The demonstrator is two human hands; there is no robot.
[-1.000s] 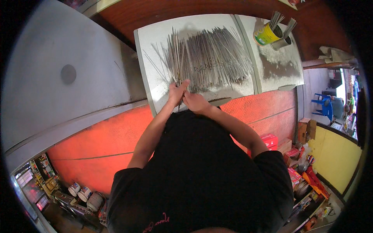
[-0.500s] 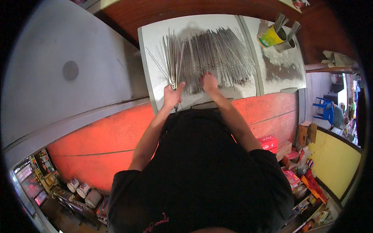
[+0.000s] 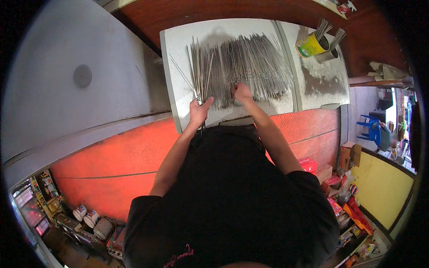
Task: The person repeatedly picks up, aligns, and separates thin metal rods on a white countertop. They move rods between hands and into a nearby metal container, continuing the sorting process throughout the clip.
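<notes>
A wide row of thin metal skewers (image 3: pixel 257 62) lies side by side on a white panel (image 3: pixel 178 53). My left hand (image 3: pixel 199 110) is closed around the lower ends of a bunch of metal skewers (image 3: pixel 199 67), whose long shafts fan out away from me. To its right, my right hand (image 3: pixel 241 91) rests at the near part of the row with its fingers pinched together. Whatever lies between those fingertips is too small to make out.
Beyond a grey strip, a yellow tin (image 3: pixel 311 46) and a metal can (image 3: pixel 327 56) stand with more skewers upright in them. An orange surface (image 3: pixel 107 174) spans below the panel. Cardboard boxes (image 3: pixel 348 155) sit at right, a blue chair (image 3: pixel 370 129) farther off.
My right hand has shifted very slightly at the near part of the row. My left hand keeps its bunch of metal skewers in about the same place. The view has tilted a little.
</notes>
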